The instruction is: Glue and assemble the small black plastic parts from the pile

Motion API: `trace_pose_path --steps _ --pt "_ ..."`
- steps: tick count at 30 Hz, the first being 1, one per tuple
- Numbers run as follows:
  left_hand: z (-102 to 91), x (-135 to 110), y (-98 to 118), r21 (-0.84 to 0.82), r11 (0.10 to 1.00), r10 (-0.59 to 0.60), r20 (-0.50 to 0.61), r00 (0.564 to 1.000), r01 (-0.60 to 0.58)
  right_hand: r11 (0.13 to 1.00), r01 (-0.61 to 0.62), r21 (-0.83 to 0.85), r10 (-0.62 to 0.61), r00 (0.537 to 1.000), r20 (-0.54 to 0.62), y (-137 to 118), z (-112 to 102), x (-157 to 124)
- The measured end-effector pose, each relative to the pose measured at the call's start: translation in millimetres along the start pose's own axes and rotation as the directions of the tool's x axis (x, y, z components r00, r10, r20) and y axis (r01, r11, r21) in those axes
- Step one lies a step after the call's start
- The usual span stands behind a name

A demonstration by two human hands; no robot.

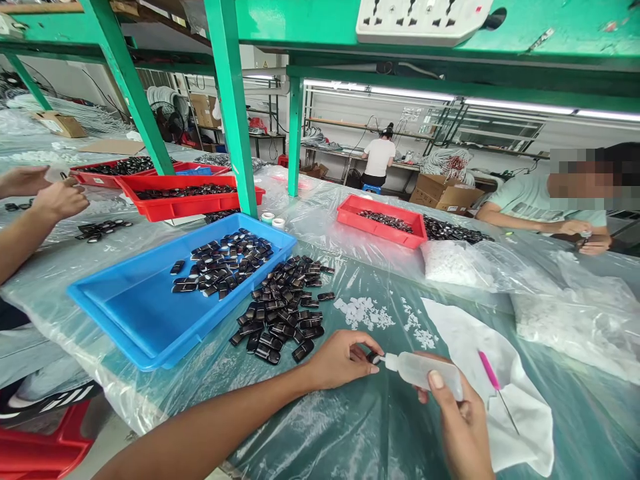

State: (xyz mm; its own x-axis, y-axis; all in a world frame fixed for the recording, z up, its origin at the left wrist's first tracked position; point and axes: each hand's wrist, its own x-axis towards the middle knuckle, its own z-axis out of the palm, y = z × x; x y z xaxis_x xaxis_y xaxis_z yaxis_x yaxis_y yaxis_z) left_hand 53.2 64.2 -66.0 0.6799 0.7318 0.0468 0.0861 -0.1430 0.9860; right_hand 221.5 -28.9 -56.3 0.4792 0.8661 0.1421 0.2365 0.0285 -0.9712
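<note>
Between the fingertips of my left hand (345, 360) is a small black plastic piece (373, 358), partly hidden by the fingers. My right hand (460, 413) grips a translucent squeeze bottle (425, 373), tilted so its thin nozzle meets or nearly meets that piece; I cannot tell which. Just beyond my left hand lies a heap of similar black pieces (285, 313). Small white parts (365, 312) are scattered past the bottle. To the right, a pink-handled pick (489, 370) rests on a white cloth (525, 413).
A blue tray (115, 320) holding black pieces stands at left, with a red tray (345, 217) farther back. Bags of white parts (575, 327) lie at right. Green posts (233, 107) rise from the table. Co-workers sit at left, at right and in the background.
</note>
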Motion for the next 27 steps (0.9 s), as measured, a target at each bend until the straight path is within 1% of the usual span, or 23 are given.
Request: trace_pose_path --steps 6,12,19,21,24,27 --pt "-0.4 0.7 -1.7 0.033 0.999 0.009 -0.019 1.000 -0.008 0.999 0.002 -0.032 -0.003 1.000 -0.021 -3.8 2.2 -5.4" --pt "-0.5 0.5 -4.6 0.115 0.993 0.017 -0.030 0.999 -0.013 0.994 0.056 -0.097 -0.061 0.997 -0.043 -4.6 2.5 -8.4" --pt "0.5 1.3 -6.4 0.159 0.987 0.032 -0.050 0.998 -0.024 0.983 0.110 -0.149 -0.120 0.991 -0.059 -3.4 4.7 -13.3" --pt "0.3 1.1 -7.4 0.168 0.985 0.039 -0.052 0.998 -0.030 0.985 0.099 -0.138 -0.107 0.993 -0.050 -3.3 4.4 -13.6" --pt "0.5 0.4 -9.7 0.194 0.980 0.055 -0.060 0.997 -0.042 0.995 0.045 -0.091 -0.048 0.998 -0.036 -4.9 4.1 -12.9" --pt "0.8 0.0 -11.3 0.220 0.973 0.078 -0.061 0.995 -0.063 0.997 0.041 -0.071 -0.044 0.998 -0.038 -6.3 4.5 -11.9"
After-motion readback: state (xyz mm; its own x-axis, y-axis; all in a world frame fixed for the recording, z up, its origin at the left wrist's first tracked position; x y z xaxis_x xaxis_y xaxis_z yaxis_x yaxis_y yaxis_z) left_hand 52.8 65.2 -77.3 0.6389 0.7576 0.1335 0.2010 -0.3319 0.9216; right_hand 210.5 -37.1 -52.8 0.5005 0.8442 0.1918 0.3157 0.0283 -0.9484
